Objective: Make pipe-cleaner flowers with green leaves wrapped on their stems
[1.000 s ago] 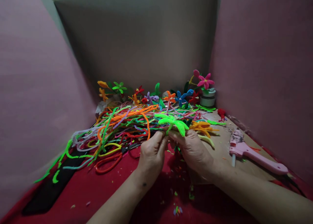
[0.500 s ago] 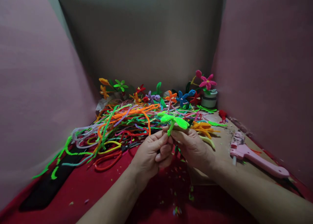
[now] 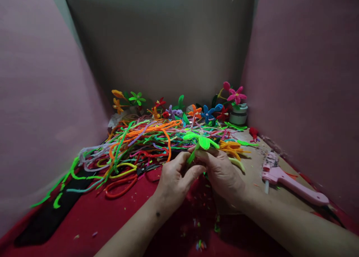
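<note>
A bright green pipe-cleaner flower [image 3: 204, 142] is held up in front of me, its petals spread and its short stem pointing down to the left. My right hand [image 3: 221, 171] pinches the stem just under the petals. My left hand [image 3: 175, 178] is closed around the stem's lower end, its thumb extended toward the right hand; its fingertips are partly hidden. Directly behind both hands lies a heap of multicoloured pipe cleaners [image 3: 146, 132]. Red and yellow handled scissors [image 3: 123, 186] lie left of my left hand.
Several finished flowers stand along the back, among them a pink flower [image 3: 237, 95] in a small pot [image 3: 238, 115]. A pink glue gun [image 3: 291, 182] rests on cardboard [image 3: 254, 197] at right. A black strip [image 3: 47, 216] lies at left on red cloth [image 3: 92, 216] with scattered scraps.
The green flower has turned, so one petal now faces me. My left hand has shifted its grip on the stem, with its thumb lower and farther out. The view has shifted slightly.
</note>
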Motion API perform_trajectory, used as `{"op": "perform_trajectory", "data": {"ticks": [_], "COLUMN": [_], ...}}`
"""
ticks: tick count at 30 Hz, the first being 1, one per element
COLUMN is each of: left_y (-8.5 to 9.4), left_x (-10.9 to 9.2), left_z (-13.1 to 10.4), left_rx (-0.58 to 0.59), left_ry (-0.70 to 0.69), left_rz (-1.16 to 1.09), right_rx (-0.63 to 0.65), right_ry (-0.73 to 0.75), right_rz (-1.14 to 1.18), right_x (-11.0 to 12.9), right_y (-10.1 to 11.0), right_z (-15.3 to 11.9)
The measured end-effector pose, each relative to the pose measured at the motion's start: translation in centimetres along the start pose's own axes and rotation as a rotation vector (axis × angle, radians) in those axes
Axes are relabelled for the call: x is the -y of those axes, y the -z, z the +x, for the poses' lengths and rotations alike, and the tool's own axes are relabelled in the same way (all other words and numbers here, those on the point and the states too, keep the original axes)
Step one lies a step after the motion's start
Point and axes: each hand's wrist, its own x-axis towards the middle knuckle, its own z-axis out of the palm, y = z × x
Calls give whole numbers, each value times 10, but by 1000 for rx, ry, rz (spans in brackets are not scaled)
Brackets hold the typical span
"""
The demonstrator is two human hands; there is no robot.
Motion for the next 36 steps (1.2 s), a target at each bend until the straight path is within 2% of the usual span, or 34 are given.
{"op": "perform_trajectory", "data": {"ticks": [4, 6, 8, 9, 12, 17, 19, 24, 28, 31, 33, 35, 36], "left_y": [-4, -4, -3, -2, 0, 0, 0, 4, 10, 15, 16, 13, 11], "left_x": [15, 22, 25, 25, 18, -2, -7, -6, 2, 6, 5, 2, 1], "left_z": [-1, -1, 0, 0, 1, 3, 4, 4, 5, 7, 7, 7, 6], "left_rx": [-119, -133, -122, -115, -112, -66, -27, 153, 314, 449, 481, 411, 336], "left_ry": [-244, -309, -340, -350, -298, 85, 186, 318, 382, 411, 426, 396, 354], "left_rz": [465, 692, 804, 793, 549, -81, -287, -692, -964, -1054, -1014, -842, -698], "right_rx": [-31, -34, -36, -33, -3, 80, 107, 79, 145, 206, 182, 132, 106], "right_ry": [36, 46, 36, 25, 6, 20, 25, -6, -1, 2, 4, 9, 4], "right_rz": [33, 26, 8, -6, -50, -100, -92, -4, 45, 67, 67, 52, 42], "right_x": [-4, -7, -9, -9, -6, 0, -1, -6, -1, 1, 0, -3, -4], "right_y": [-1, 0, 2, 2, 2, -1, 0, 3, 2, 1, 1, 2, 2], "right_z": [0, 0, -1, -1, -3, -4, -3, -1, 0, 0, 1, 1, 0]}}
